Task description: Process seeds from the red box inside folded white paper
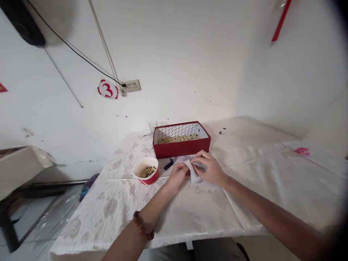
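Observation:
Both my hands meet over the middle of the table, pinching a small white pouch or folded piece of paper (193, 174). My left hand (177, 177) grips its left edge with closed fingers; a beaded bracelet (142, 226) is on that wrist. My right hand (209, 167) curls round its right side. Just beyond them stands a red box (181, 148) with a patterned lining and a layer of small beans or grains inside. A red-and-white paper bowl (146, 171) holding mixed light and dark beans sits to the left of my hands.
A white leaf-patterned cloth (190, 214) covers the table. A small clear glass (152, 127) stands behind the box by the wall. A dark strip (168, 164) lies between bowl and box. A wall socket (131, 85) and a "3" sticker (108, 89) are on the wall.

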Action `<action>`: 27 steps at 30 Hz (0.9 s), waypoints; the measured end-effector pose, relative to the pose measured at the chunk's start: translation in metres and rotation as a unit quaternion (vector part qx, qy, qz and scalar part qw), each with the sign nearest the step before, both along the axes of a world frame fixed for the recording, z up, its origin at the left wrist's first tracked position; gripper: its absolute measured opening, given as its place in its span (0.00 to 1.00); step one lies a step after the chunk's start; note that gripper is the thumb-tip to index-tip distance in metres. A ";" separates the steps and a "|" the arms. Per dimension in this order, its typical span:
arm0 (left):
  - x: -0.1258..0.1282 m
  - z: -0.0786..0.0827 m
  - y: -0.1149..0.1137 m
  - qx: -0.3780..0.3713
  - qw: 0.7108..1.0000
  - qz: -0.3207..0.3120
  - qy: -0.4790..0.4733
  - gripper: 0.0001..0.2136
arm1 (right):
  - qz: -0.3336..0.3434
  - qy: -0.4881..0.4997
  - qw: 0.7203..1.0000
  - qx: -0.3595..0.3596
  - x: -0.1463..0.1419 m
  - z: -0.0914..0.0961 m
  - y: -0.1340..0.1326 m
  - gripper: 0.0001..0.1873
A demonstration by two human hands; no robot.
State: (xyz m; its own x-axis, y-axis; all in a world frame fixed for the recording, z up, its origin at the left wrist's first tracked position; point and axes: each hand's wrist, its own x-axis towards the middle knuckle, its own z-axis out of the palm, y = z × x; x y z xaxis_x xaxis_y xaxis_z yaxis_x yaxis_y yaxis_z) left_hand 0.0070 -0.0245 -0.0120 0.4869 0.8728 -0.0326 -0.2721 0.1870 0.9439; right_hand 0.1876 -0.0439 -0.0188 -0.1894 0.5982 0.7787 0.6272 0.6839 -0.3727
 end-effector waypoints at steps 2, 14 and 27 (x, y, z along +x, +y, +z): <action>0.000 0.000 0.000 0.003 1.000 -0.007 -0.001 0.18 | 0.015 0.016 1.000 -0.012 0.000 0.001 0.000 0.09; -0.006 -0.001 0.005 -0.081 0.996 -0.021 -0.043 0.18 | 0.096 0.037 0.995 0.001 0.005 0.002 -0.003 0.15; -0.005 0.004 0.002 -0.006 0.999 -0.044 -0.009 0.17 | 0.018 -0.001 1.000 0.011 0.005 0.001 -0.001 0.09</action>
